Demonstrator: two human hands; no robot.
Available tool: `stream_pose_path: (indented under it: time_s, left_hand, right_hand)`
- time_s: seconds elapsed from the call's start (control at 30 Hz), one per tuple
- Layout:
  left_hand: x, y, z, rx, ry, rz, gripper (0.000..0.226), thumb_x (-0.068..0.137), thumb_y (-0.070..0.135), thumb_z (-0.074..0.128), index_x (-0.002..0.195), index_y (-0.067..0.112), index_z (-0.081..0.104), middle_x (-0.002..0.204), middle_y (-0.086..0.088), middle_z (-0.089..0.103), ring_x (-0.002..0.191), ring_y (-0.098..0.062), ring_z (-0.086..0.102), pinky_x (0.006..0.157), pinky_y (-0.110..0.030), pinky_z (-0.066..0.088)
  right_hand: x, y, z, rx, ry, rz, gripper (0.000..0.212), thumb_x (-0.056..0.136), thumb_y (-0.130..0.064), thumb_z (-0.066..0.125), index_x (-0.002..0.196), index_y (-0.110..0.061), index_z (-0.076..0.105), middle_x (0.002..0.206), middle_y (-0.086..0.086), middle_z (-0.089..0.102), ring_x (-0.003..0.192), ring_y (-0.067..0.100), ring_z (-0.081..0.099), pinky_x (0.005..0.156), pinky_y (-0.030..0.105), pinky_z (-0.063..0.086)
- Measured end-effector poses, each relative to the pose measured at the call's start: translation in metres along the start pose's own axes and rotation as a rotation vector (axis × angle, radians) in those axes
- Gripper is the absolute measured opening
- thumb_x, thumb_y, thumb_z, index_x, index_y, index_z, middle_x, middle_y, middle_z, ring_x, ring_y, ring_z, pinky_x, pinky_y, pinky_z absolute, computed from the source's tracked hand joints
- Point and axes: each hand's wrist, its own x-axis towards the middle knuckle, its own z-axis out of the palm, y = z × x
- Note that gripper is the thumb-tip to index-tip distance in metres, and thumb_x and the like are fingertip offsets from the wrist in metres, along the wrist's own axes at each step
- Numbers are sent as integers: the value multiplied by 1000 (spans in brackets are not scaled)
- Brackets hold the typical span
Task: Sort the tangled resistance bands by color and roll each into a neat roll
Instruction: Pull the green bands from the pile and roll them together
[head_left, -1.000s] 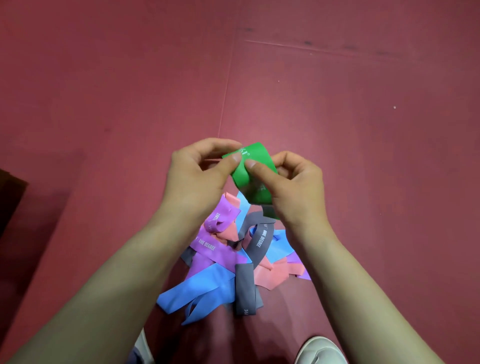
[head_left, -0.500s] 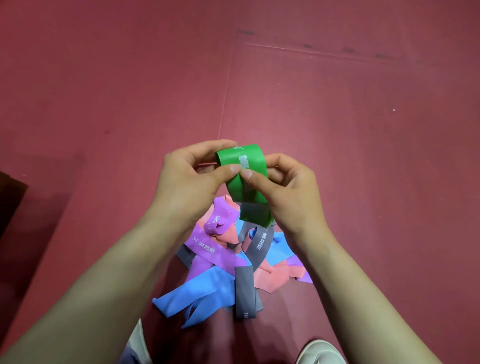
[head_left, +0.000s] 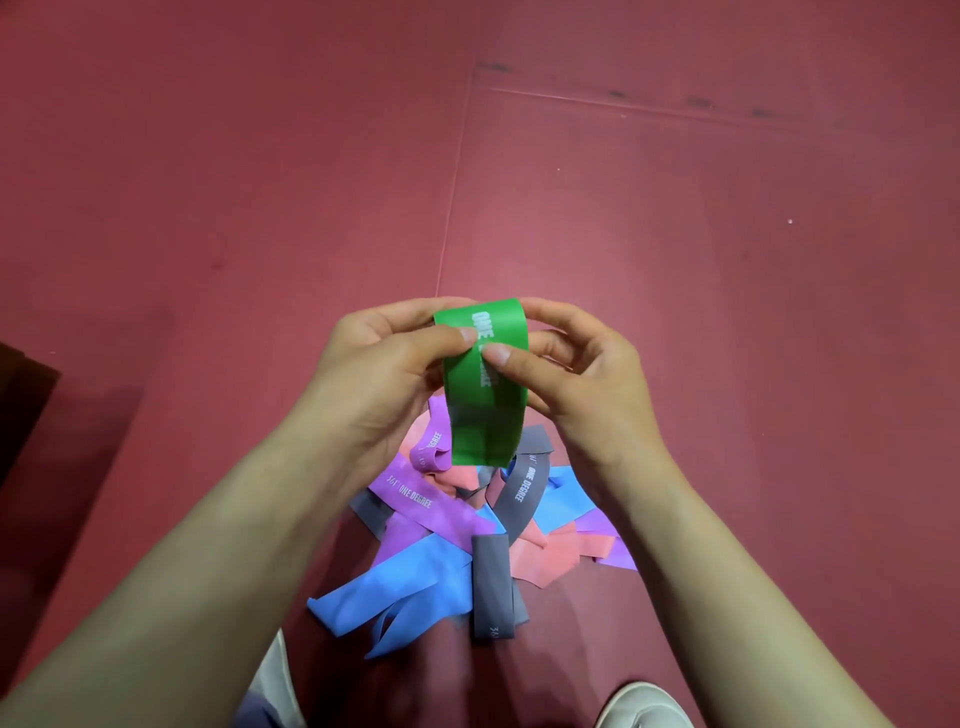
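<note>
So the person's standing over a pile (head_left: 467, 535) of tangled bands on the red floor (head_left: 675, 260), with the green band (head_left: 485, 410) held up just above the pile's far side. Both hands are on its top end. The left hand (head_left: 374, 374) has the thumb pressed on the front and its fingers (head_left: 405, 314) curled round behind, so it's clamped on the green band. The right hand (head_left: 587, 384) pinches the same spot, thumb tip right beside the left one. The band hangs flat and straight, white "ONE" lettering showing near the top, and its lower end dangles over the pile.

In the pile itself, a blue band (head_left: 410, 587) sprawls at the near edge, a folded grey band (head_left: 491, 592) lies on top of it, a purple band (head_left: 415, 499) crosses the middle and a pink band (head_left: 545, 558) pokes out on the right side. A white shoe (head_left: 644, 706) sits nearer than the pile.
</note>
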Motion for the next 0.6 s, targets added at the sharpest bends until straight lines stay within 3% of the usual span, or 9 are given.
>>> stream_pose_path:
  time_s: [0.1,0.2,0.3,0.47,0.6]
  left_hand:
    - [-1,-3,1,62,12,37,31,83,-14,56,108,1,64,102,-18,68,87,-22,65,77,-23,55]
    - [-1,-6,2,221,27,98,47,81,-13,63,123,9,60,103,-11,69,95,-17,64,91,-25,52]
    - [-1,-6,3,304,28,177,54,81,-9,66,129,13,57,98,-6,69,84,-7,63,81,-14,52]
    - [-2,-4,3,312,20,259,39,82,-11,64,114,11,63,105,-8,68,87,-8,66,82,-16,52]
    - [0,-4,0,210,2,212,30,85,-10,59,112,2,63,107,-16,69,95,-20,66,93,-31,52]
  right_hand:
    - [0,2,0,-16,36,-1,29,77,-1,73,104,-11,66,74,8,71,69,21,69,71,38,57]
    - [0,2,-1,3,68,7,27,77,-4,74,102,-12,67,75,10,72,69,22,68,73,40,57]
    - [1,2,-1,26,64,18,29,78,-5,73,105,-11,66,76,10,72,70,21,69,72,38,58]
    - [2,2,-3,9,23,26,31,80,-5,71,111,-9,67,87,15,68,78,17,67,78,33,55]
    - [3,2,-4,36,-19,27,30,80,0,69,108,-9,68,93,15,70,80,16,68,81,31,55]
